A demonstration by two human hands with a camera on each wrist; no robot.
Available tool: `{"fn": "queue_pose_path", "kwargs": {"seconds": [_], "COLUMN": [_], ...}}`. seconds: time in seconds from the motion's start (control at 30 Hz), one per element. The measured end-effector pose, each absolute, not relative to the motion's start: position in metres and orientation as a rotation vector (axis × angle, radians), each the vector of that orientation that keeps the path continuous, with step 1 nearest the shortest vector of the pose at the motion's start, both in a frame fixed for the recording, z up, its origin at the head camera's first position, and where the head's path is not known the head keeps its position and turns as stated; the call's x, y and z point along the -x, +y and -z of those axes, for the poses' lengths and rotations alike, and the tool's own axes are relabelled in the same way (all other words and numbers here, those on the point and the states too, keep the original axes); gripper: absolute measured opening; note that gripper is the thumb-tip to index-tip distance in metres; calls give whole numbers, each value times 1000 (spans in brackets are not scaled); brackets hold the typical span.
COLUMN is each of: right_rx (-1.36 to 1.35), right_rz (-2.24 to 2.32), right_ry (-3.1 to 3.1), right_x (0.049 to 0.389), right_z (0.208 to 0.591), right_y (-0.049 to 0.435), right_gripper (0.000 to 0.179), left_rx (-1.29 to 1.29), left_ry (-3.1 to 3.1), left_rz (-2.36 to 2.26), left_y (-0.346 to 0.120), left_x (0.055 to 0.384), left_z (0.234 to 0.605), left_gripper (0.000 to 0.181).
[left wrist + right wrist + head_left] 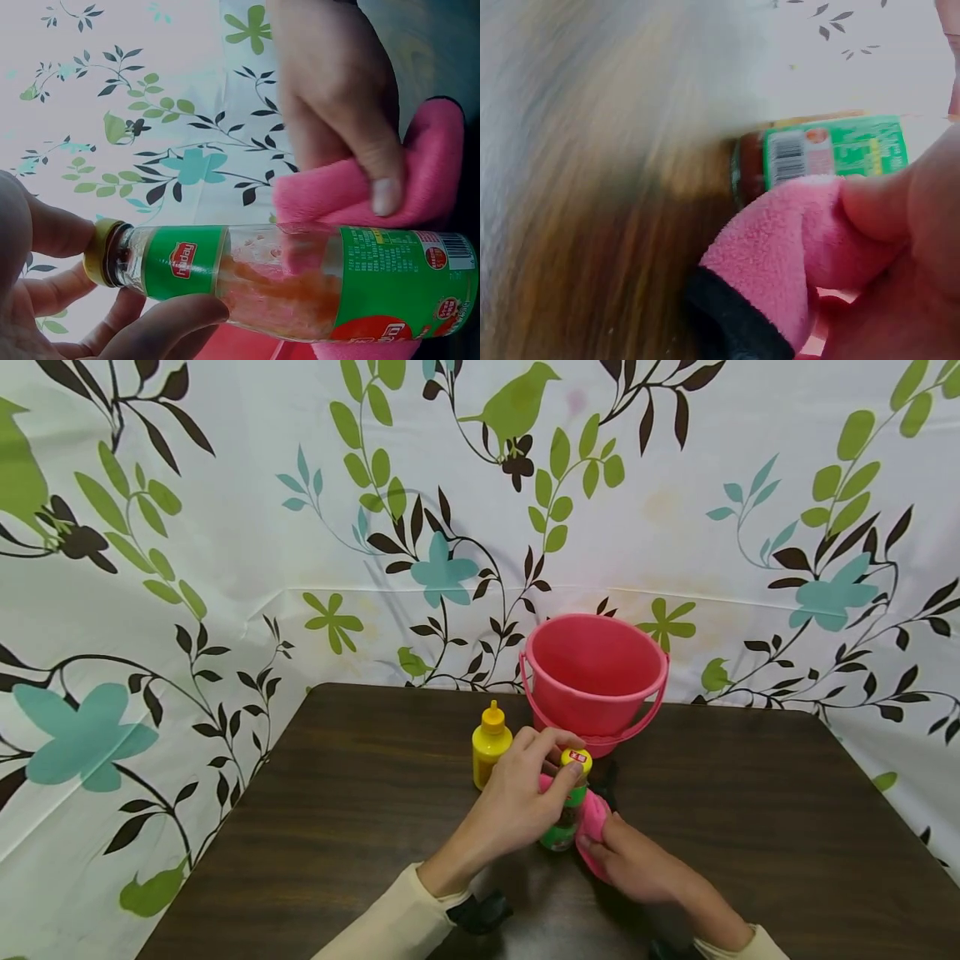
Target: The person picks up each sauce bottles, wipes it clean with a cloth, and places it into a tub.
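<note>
A glass sauce bottle [277,277] with green labels and a yellow cap stands on the table in the head view. My left hand [521,785] grips it around the cap and neck, the thumb lying along the upper label in the left wrist view. In my right hand [645,860] is a pink cloth [780,247] with a dark edge, pinched between thumb and fingers. The cloth is pressed against the bottle's side and wraps partly behind it. Through the clear glass, reddish contents show. Part of the cloth is hidden behind the bottle and the hands.
A yellow squeeze bottle [491,747] with a pointed nozzle stands just left of my left hand. Behind the hands is a pink bucket [585,706] with its handle hanging down in front. The dark wooden table [360,793] ends at a patterned cloth backdrop [247,510].
</note>
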State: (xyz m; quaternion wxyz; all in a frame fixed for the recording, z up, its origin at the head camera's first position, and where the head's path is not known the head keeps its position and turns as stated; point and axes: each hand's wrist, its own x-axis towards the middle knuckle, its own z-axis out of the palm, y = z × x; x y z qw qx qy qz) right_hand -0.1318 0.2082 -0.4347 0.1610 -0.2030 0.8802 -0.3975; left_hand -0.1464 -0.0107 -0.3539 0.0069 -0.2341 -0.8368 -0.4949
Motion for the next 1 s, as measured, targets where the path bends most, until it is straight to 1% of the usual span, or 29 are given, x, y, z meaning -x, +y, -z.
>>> {"fn": "queue_pose_path", "kwargs": {"seconds": [0.07,0.13,0.27,0.37,0.47,0.7,0.87,1.0], "right_rx": [502,411,318,277,250,284,202,171], "right_rz": [1211,1299,1483,1605,1709,1869,2007,2080], "right_ry": [2428,2344,2278,2253,2228,2221,2199,2238], "right_x": [131,131,129,127,124,115,111,109], "right_z": [431,427,418,410,403,389,375,368], "right_y": [209,208,205,201,196,190,187,186], "right_gripper": [29,31,51,57,54,48,44,44], "left_rx": [736,742,759,770,778,795,810,817], "left_ry": [-2615,-2612,-2610,-2606,-2602,-2568,-2537,-2525], "left_rz": [1538,1532,1535,1524,1510,1475,1432,1390], "left_y": [-11,-12,-12,-12,-11,-10,-9,-9], "left_x": [146,146,146,146,145,144,144,144], "left_z": [354,354,354,354,355,357,358,358], "left_gripper": [28,28,29,28,28,27,24,26]}}
